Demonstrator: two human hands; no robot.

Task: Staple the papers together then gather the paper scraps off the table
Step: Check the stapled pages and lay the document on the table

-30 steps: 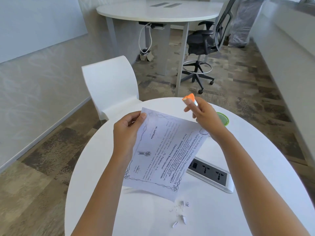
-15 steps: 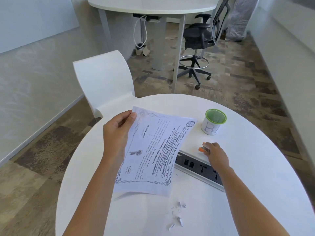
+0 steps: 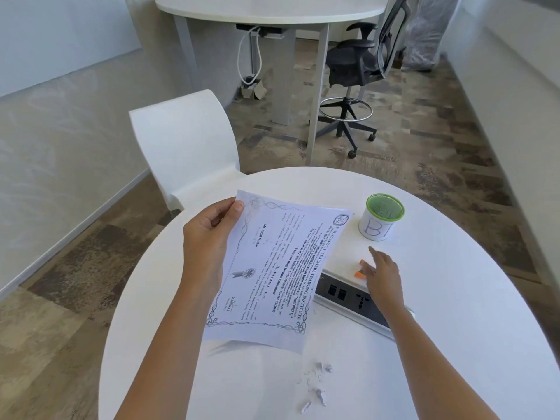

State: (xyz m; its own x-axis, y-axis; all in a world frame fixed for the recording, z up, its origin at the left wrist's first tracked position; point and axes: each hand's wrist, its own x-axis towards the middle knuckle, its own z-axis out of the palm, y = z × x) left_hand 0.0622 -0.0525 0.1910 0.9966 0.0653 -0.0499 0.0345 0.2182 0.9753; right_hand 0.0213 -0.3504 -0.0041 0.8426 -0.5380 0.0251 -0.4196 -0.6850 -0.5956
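My left hand (image 3: 209, 237) holds the printed papers (image 3: 272, 268) by their left edge, lifted above the round white table (image 3: 454, 344). A small orange stapler (image 3: 362, 269) lies on the table just beyond the power strip. My right hand (image 3: 383, 275) hovers over it with fingers spread, its fingertips at the stapler; the hand covers part of it. Several small white paper scraps (image 3: 316, 381) lie on the table near me, below the papers' lower corner.
A white cup with a green rim (image 3: 381, 216), marked "B", stands at the far right of the table. A power strip (image 3: 351, 298) is set in the table's middle. A white chair (image 3: 188, 147) stands beyond the far-left edge.
My right hand came down from the papers' top corner with the orange stapler, set it on the table beyond the power strip, and now spreads its fingers over it. The papers stay in my left hand.
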